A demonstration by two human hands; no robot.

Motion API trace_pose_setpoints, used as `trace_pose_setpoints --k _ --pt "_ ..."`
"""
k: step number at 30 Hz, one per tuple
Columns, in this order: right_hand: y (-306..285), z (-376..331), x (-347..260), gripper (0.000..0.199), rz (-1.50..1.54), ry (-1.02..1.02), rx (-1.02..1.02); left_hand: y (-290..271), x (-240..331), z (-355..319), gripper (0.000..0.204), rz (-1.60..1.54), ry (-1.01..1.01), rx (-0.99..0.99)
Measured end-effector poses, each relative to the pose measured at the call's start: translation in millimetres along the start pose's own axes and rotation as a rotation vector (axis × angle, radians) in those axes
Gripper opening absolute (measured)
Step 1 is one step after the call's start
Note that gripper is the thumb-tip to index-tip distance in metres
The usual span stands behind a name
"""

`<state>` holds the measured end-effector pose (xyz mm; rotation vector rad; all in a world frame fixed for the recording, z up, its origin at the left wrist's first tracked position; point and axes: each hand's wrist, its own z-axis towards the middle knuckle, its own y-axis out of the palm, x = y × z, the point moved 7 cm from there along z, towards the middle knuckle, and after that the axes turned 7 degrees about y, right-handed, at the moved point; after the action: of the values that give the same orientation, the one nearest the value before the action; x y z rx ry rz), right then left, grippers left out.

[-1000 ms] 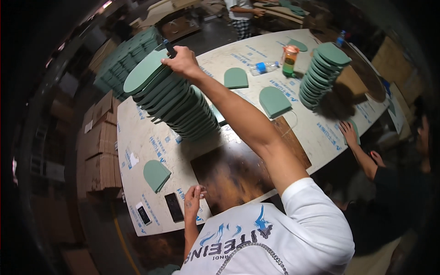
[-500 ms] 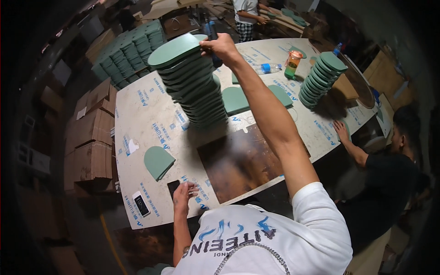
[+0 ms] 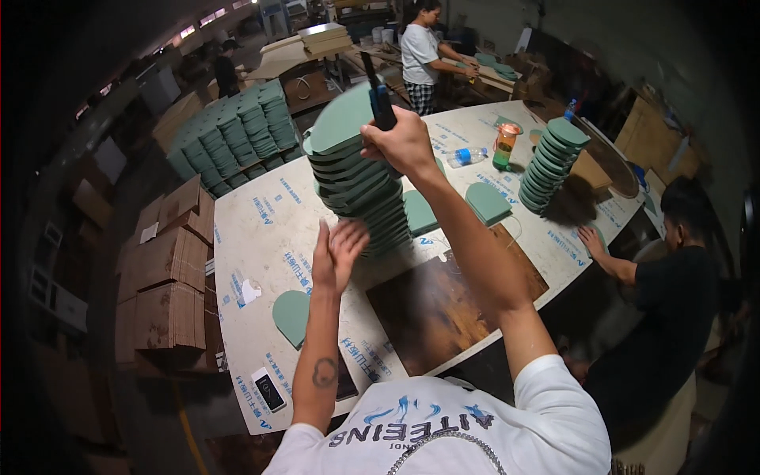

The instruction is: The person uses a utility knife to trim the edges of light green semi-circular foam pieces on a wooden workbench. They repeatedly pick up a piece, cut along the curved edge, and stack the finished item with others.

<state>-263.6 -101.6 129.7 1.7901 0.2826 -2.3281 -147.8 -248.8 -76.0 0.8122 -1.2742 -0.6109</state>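
Observation:
A tall stack of green, round-ended sheets (image 3: 360, 194) stands on the white table (image 3: 261, 229) in front of me. My right hand (image 3: 404, 141) is closed around a black and blue box cutter (image 3: 381, 103), which points upward beside the top of the stack. Lower down, at the stack's near left side, my left hand (image 3: 339, 252) is open with its fingers stretched out and slightly blurred. Whether it touches the sheets is hard to tell. Partly behind my left forearm lies a separate small pile of green sheets (image 3: 291, 315).
Right of centre stand a shorter green stack (image 3: 552, 168), a bottle with an orange lid (image 3: 505, 147) and a lying clear bottle (image 3: 465, 156). A brown board (image 3: 451, 305) lies before me; a white phone (image 3: 269, 389) is near left. A co-worker (image 3: 657, 309) sits at right.
My left hand has risen from the near table edge to the tall stack. My right hand has shifted slightly, still holding the box cutter. The view has tilted upward.

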Motion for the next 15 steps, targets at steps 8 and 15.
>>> trace_pose_setpoints --k 8,15 --pt "4.8 -94.0 23.8 0.015 0.087 0.022 0.039 83.7 28.3 67.0 0.071 -0.020 0.057 -0.157" --pt "-33.5 -237.9 109.1 0.016 0.321 0.208 0.085 64.6 -0.7 -33.5 0.036 0.254 0.090 0.040"
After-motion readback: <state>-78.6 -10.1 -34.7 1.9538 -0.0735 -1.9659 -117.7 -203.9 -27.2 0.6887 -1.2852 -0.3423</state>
